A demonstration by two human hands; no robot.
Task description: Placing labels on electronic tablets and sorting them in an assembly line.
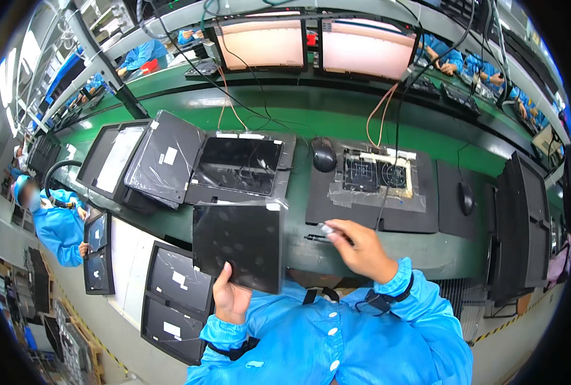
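My left hand (231,296) is closed on the lower edge of a flat black display panel (239,244), thumb over its front. Smudges mark the dark face, and clear film shows along its right edge. My right hand (362,249) is raised to the right of the panel, apart from it. Its thumb and fingers pinch a small pale piece (326,228), too small to name. A thin dark pen-like thing (316,237) lies just under that hand. Beyond the held panel, another black panel (239,163) rests on a dark mat.
Film-wrapped panels (164,160) are stacked on trays at left; more lie in a black tray (179,276). A fixture with a fan (394,174), two mice (324,154) and upright black trays (523,224) stand rightward. Two lit monitors (263,43) and hanging cables are behind. A co-worker (59,224) handles a tray.
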